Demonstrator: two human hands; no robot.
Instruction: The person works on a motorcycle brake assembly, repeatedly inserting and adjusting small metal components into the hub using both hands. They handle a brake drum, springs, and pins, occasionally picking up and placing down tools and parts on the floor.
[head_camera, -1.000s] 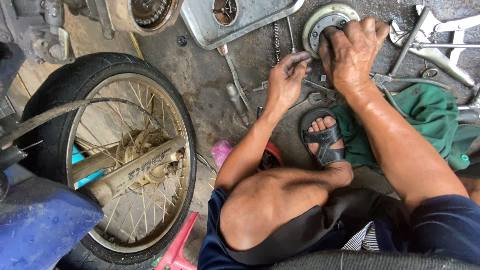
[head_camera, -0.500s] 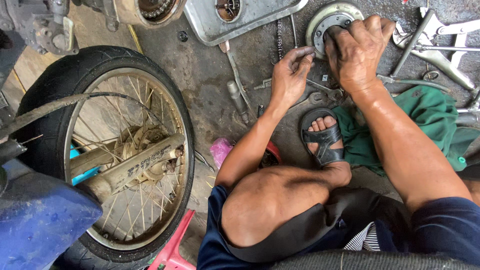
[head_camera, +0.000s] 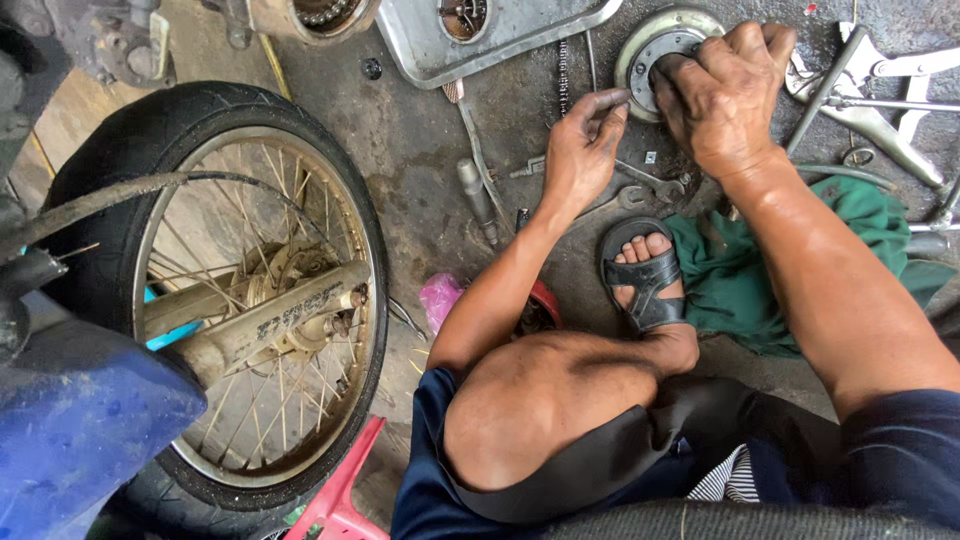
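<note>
A round metal hub part (head_camera: 640, 50) lies on the oily concrete floor at the top middle. My right hand (head_camera: 725, 95) rests on it, fingers curled onto its inner ring. Just left of it, my left hand (head_camera: 585, 145) hovers with fingertips pinched together toward the part's edge; whether something small is between them I cannot tell. Below both hands lie spanners (head_camera: 640, 190) and a screwdriver (head_camera: 478, 195). My sandalled foot (head_camera: 645, 275) stands beside a green cloth (head_camera: 770, 275).
A spoked motorcycle rear wheel (head_camera: 230, 290) with swingarm fills the left. A grey metal engine cover (head_camera: 500, 35) and a chain (head_camera: 563, 75) lie at the top. Silver metal brackets (head_camera: 880, 85) sit at the top right. A pink stool (head_camera: 340, 500) is at the bottom.
My left hand's fingers have straightened and pinched closer toward the hub part. My right hand stays on the part, shifted slightly.
</note>
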